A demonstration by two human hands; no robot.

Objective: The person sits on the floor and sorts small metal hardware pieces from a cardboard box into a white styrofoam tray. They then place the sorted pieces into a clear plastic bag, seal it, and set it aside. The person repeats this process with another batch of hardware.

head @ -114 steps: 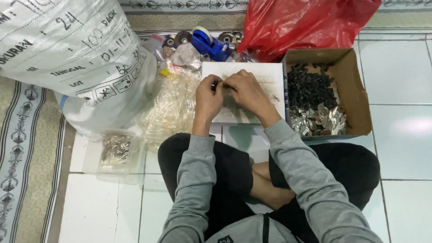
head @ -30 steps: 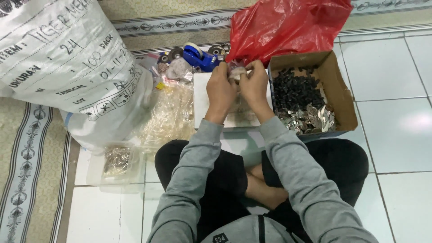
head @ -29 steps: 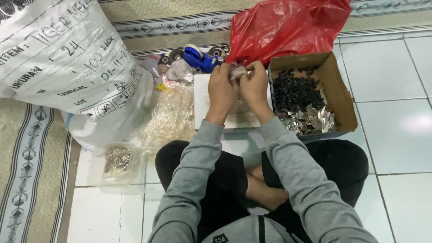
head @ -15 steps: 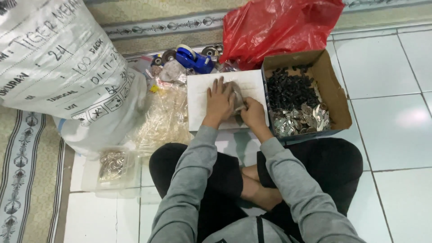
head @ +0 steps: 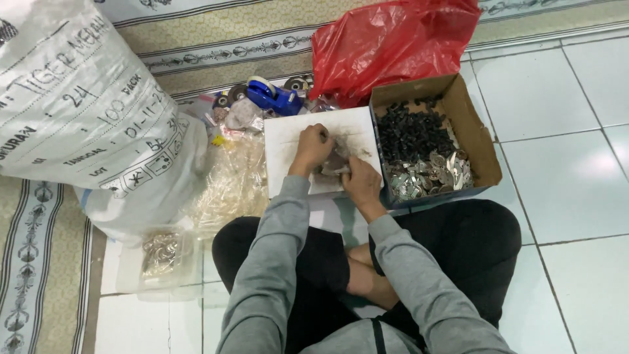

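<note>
My hands have the white board (head: 288, 141) free, boxed in by the cardboard box (head: 481, 141) (right), red bag (head: 393, 46) behind, sack (head: 85, 111) left.

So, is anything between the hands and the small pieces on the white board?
Nothing visible. Left hand and right hand both rest on the white board, directly at the small pieces.
</note>
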